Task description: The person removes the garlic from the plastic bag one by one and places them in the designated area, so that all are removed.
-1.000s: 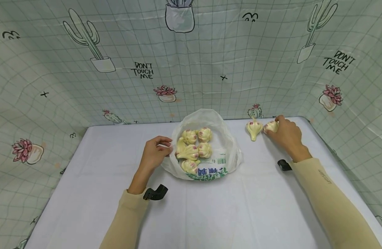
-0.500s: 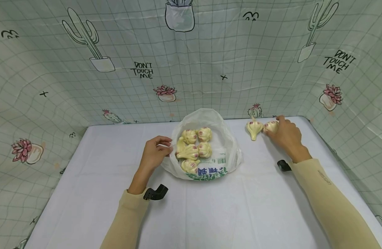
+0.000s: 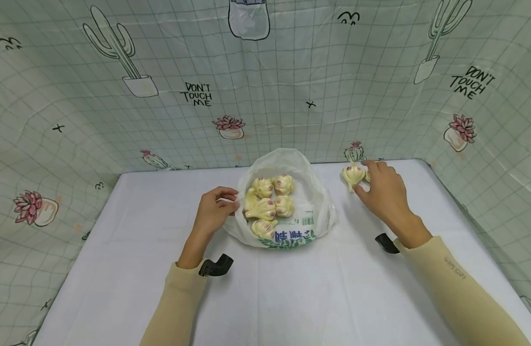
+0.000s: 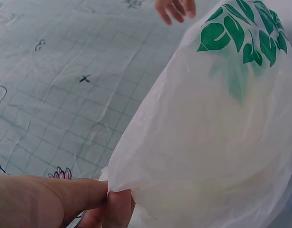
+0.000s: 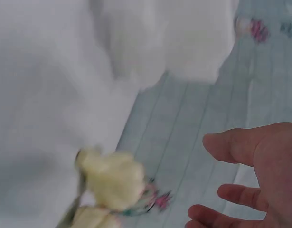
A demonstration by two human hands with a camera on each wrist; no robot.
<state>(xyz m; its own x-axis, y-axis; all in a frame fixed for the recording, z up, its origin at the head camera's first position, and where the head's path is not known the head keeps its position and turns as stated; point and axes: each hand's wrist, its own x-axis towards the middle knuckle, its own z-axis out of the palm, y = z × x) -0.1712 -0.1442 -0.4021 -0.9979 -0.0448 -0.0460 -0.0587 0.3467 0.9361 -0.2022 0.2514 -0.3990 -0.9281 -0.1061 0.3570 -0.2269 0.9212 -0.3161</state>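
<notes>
My left hand (image 3: 213,211) pinches the left rim of a white plastic bag (image 3: 322,206); the left wrist view shows thumb and finger on its thin film (image 4: 207,133). Several pale yellow garlic bulbs (image 3: 262,209) with reddish streaks lie inside. To the bag's right, one garlic bulb (image 3: 353,174) rests on the table, stem toward me. A second garlic bulb (image 3: 368,177) touches or nearly touches it, mostly hidden behind my right hand (image 3: 386,194). In the right wrist view that hand (image 5: 264,185) holds nothing, thumb and fingers spread apart, and the bulb (image 5: 115,183) looks blurred.
A white cloth covers the table (image 3: 291,298). Behind and at both sides hangs a green gridded curtain (image 3: 274,86) printed with cacti. The bag's mouth faces up toward the head camera. Small black cameras sit at the left wrist (image 3: 216,265) and right wrist (image 3: 386,243).
My right hand has let go of the right-hand garlic bulb and moved left, over it toward the other bulb. The left hand keeps its hold on the bag rim.
</notes>
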